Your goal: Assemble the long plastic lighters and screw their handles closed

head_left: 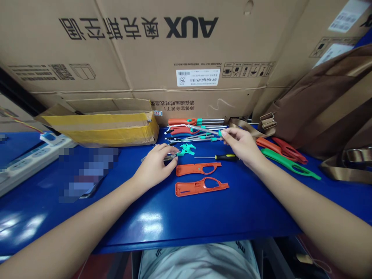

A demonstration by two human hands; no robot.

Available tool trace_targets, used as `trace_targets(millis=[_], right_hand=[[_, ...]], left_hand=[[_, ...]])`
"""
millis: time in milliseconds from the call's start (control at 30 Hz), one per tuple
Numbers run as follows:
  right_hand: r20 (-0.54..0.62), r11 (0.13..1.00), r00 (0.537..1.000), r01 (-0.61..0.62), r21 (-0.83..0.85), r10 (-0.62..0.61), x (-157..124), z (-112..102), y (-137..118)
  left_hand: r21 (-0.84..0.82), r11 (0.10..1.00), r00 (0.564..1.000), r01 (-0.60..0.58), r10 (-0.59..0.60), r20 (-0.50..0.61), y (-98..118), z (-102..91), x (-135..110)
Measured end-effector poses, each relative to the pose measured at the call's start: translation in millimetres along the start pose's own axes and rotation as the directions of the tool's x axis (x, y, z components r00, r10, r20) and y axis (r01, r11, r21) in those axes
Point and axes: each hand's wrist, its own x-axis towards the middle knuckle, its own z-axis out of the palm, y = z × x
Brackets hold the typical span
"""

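Note:
My right hand (240, 143) pinches a thin metal tube (205, 130) by its teal collar, with white wire at the far end. The tube is raised over more tubes lying on the blue table. My left hand (155, 162) rests palm down with thumb and forefinger apart, over small dark and silvery parts partly hidden beneath it. Just right of its fingertips are teal plastic pieces (186, 149). Two orange handle shells (188, 169), like halves of a gas lighter body, lie nearer me. A screwdriver (225, 157) with a black and yellow handle lies between my hands.
Behind are assembled orange lighters (183, 121) and a yellow-taped carton (101, 126). Green (290, 163) and red shells (290, 150) lie at right beside a brown bag (328, 100). A power strip (35, 162) and a blurred-out item (88, 174) are at left. A large cardboard sheet (130, 54) stands behind.

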Motion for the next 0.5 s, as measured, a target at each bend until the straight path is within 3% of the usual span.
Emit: trace_targets(millis=[133,267,400,500], right_hand=[[-0.019,0.996,1.000,-0.002,0.084,0.003,0.1,-2.0,-3.0],[-0.010,0.990,1.000,0.007,0.144,-0.006,-0.7,-4.4,-7.7],[0.081,0.983,0.996,0.021,0.184,-0.037,-4.1,-6.2,-14.5],[0.202,0.986,0.978,0.019,0.166,-0.053,-8.3,-5.9,-18.5]], left_hand=[[-0.092,0.991,0.992,0.093,-0.100,-0.081,2.3,0.3,1.7],[-0.382,0.899,0.963,0.216,-0.261,-0.070,4.7,3.4,3.5],[-0.709,0.643,0.923,0.292,-0.384,0.032,10.4,4.7,3.1],[-0.840,0.434,0.890,0.327,-0.441,0.118,15.5,5.1,1.5]])
